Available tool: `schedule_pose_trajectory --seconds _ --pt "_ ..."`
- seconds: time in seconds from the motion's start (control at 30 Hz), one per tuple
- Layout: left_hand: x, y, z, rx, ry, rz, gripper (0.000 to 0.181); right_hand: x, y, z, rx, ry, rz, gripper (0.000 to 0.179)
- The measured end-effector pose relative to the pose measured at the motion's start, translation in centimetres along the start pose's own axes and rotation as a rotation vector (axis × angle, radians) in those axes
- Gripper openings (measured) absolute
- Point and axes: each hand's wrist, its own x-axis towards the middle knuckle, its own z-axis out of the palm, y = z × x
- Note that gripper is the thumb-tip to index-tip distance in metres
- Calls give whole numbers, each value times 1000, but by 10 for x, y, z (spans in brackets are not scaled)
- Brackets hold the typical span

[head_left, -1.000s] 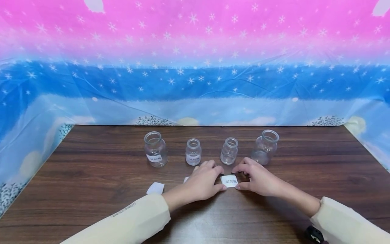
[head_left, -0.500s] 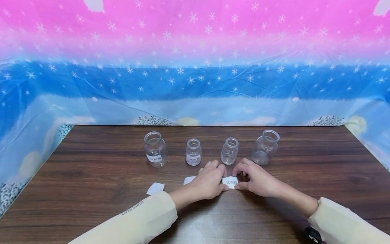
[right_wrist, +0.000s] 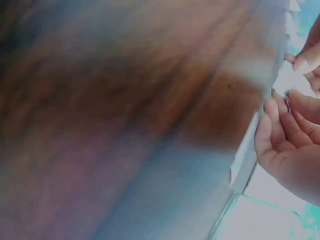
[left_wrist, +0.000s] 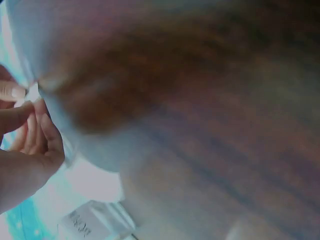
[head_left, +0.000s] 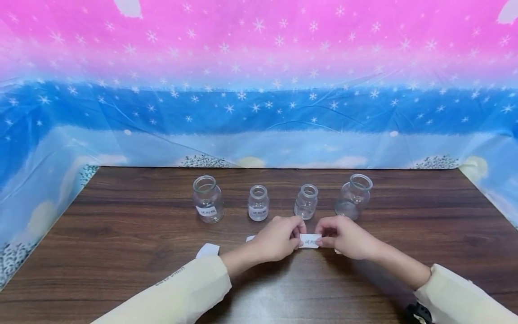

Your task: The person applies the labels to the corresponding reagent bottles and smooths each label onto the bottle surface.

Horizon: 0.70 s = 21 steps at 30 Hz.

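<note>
A small white paper label [head_left: 309,241] with printed dark characters is held just in front of the jars. My left hand [head_left: 278,238] pinches its left end between thumb and fingers. At the other end my right hand [head_left: 351,237] pinches it, the thumb covering part of the print. Closest beyond the hands stands a small clear glass jar [head_left: 306,203] with no label visible. Both wrist views catch the hands at the edge, with the label [right_wrist: 290,80] between the fingertips in the right one. Another white piece of paper [head_left: 337,251] shows mostly hidden under the right hand.
A large jar [head_left: 207,198] and a small jar [head_left: 257,200] on the left bear white labels. At the right stands a large plain jar [head_left: 353,200]. White paper scraps [head_left: 208,250] lie by the left forearm on the wooden table [head_left: 121,234]. A snowflake-printed cloth [head_left: 259,112] hangs behind.
Both hands have shifted slightly right with the label, now pinched at both ends. A piece of paper has come into view under the right hand. The jars stay put.
</note>
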Motion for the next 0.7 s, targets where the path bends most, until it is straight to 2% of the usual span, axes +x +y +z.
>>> schedule_pose_trajectory --seconds 0.2,0.37,0.5,0.6,0.7 --pt "-2 3 -13 -277 -35 -51 4 -5 -8 -10 250 -59 45 4" --pt "-6 1 -19 -438 -77 -63 8 -7 -12 -12 301 -50 35 8" --pt "-8 -1 -20 -503 -101 -81 10 -9 -13 -12 310 -40 21 7" --pt "-9 -2 -19 -509 -99 -89 11 -10 -13 -12 311 -21 26 7" --pt "-10 -3 -19 -486 -68 -102 12 -13 -15 -13 277 30 45 6"
